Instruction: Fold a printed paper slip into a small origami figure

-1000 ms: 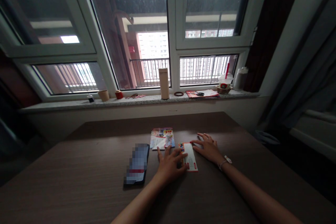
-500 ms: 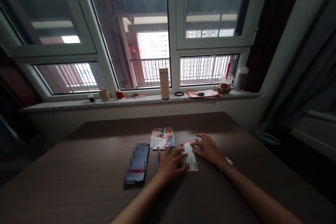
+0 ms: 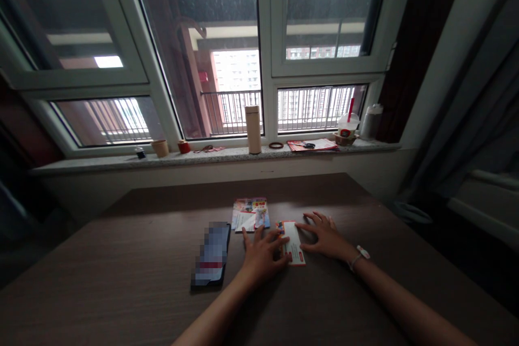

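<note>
A folded paper leaflet (image 3: 294, 238), white with red edges and a colourful strip, lies on the brown table (image 3: 121, 259). My left hand (image 3: 263, 251) rests with spread fingers over its left side and hides part of it. On the right, my right hand (image 3: 326, 235) has its fingers apart, the tips at the leaflet's right edge; a bracelet circles that wrist. Just beyond my left fingertips lies a stack of colourful printed flyers (image 3: 251, 211) with a white piece on top. A phone (image 3: 211, 254) with a blurred screen lies left of my left hand.
Along the stone windowsill (image 3: 227, 155) stand a tan bottle (image 3: 253, 130), a paper cup (image 3: 160, 147), a red spool-like item (image 3: 184, 146), a drink cup with a red straw (image 3: 347, 125) and a grey bottle (image 3: 371, 122). Scissors (image 3: 308, 145) lie on red-edged papers there.
My right hand has shifted slightly right and toward me, and its wrist has moved right. My left hand and the leaflet look nearly unmoved.
</note>
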{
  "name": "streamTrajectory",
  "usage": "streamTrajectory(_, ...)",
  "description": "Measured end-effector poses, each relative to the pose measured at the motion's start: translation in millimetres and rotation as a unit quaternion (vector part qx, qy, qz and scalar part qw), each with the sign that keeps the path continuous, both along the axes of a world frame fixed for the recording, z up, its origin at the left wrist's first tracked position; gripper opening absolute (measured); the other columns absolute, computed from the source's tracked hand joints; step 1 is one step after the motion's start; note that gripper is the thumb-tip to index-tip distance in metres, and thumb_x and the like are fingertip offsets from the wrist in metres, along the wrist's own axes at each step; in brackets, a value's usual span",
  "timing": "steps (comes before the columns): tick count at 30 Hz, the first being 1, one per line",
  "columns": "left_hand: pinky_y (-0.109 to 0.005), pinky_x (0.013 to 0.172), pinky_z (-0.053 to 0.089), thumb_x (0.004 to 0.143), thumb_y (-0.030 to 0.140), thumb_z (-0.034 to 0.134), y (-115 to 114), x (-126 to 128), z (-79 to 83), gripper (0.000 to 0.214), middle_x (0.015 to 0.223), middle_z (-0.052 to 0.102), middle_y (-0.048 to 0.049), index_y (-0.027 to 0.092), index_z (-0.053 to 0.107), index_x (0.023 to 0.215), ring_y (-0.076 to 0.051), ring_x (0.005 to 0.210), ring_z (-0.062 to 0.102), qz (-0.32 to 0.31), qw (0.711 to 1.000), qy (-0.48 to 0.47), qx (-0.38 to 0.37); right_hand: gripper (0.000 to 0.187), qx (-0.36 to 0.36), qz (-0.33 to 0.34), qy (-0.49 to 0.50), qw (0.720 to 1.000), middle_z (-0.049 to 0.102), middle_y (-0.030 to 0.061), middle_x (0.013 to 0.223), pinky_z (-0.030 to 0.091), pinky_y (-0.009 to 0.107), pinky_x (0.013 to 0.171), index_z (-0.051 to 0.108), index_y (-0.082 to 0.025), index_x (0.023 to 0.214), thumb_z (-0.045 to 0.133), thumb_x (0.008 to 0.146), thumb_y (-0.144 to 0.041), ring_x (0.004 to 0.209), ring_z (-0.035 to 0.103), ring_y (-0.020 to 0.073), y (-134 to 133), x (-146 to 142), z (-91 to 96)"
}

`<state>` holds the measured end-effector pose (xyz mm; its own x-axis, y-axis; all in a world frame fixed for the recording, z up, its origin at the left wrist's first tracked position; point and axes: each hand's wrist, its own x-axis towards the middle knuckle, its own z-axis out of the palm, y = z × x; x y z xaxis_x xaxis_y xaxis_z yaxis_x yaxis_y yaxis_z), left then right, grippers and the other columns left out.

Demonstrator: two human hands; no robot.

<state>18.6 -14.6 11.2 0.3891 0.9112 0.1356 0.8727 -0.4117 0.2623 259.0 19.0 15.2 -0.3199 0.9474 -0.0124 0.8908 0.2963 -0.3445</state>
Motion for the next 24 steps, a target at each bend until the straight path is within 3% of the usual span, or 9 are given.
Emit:
streamTrajectory(11, -0.076, 0.100, -0.015, 0.082, 0.065, 0.050, 0.7, -0.3, -0.3, 0.046, 0.142, 0.048, 0.0080, 0.052, 0.052, 0.126, -0.039, 0.137, 0.024, 0.000, 1.000, 0.005, 0.001, 0.082, -0.010, 0.019, -0.009, 1.000, 0.027, 0.0046, 0.154, 0.002, 0.062, 0.112, 0.041, -0.041, 0.138, 0.063, 0.064, -0.070, 0.143, 0.011, 0.0356, -21.6, 5.1, -0.9)
streamTrajectory(24, -0.075, 0.098, -0.019, 0.082, 0.066, 0.049, 0.8, -1.2, -1.0, 0.045, 0.142, 0.048, 0.0084, 0.052, 0.052, 0.125, -0.038, 0.137, 0.023, -0.004, 1.000, -0.010, -0.004, 0.082, -0.006, 0.019, 0.023, 1.000, 0.027, 0.0036, 0.154, 0.002, 0.060, 0.114, 0.041, -0.041, 0.138, 0.064, 0.064, -0.069, 0.143, 0.012, 0.0346, -28.8, 5.9, -3.9)
